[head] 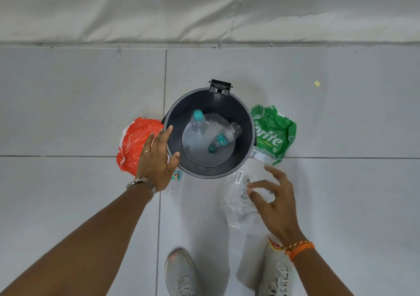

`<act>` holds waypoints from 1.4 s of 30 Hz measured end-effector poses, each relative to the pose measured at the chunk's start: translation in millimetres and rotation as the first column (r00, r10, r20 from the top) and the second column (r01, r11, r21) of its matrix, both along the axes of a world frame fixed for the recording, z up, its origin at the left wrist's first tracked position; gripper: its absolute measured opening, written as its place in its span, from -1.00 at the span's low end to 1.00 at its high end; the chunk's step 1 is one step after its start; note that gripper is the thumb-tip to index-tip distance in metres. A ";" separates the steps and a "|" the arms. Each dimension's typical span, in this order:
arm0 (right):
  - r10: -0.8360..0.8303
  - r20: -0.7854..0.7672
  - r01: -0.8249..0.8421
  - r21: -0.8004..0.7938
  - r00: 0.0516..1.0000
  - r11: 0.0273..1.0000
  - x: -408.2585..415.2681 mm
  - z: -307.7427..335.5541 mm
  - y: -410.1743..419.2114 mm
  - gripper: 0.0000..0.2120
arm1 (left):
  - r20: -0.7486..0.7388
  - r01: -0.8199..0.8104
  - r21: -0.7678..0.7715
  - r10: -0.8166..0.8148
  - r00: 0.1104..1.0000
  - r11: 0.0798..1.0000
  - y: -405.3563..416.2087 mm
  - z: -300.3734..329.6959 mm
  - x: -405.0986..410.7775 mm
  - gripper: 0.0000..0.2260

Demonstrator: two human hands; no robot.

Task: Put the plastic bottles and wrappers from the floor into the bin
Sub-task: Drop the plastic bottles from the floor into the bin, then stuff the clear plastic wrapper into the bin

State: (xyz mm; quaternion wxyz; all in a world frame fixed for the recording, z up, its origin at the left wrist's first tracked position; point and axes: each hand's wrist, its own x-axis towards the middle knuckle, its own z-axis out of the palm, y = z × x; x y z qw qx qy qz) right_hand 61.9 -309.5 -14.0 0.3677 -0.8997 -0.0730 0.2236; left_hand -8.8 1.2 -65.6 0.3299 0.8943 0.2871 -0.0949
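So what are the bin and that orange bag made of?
The bin looks like hard dark grey plastic: smooth, matte walls and a moulded hinge. The orange bag looks like thin, glossy plastic film, judging by its crinkles and shine.

An indoor tiled room, kind uncertain; pale grey floor tiles (79, 104) meet a creased white sheet (159, 9) along the wall.

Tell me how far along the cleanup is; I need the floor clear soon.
Done: two bottles lie in the bin. In hand: the right hand reaches over a clear wrapper, fingers open; the left hand is at the bin's rim. Left: orange bag, Sprite wrapper, and a small bottle by the bin.
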 end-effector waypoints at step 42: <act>0.532 -0.378 -0.650 -0.509 0.758 0.564 76.2 1.7 159.3 -0.52 | 0.174 -0.060 -0.131 0.082 0.981 0.990 -7.9 -10.4 -3.3 -0.32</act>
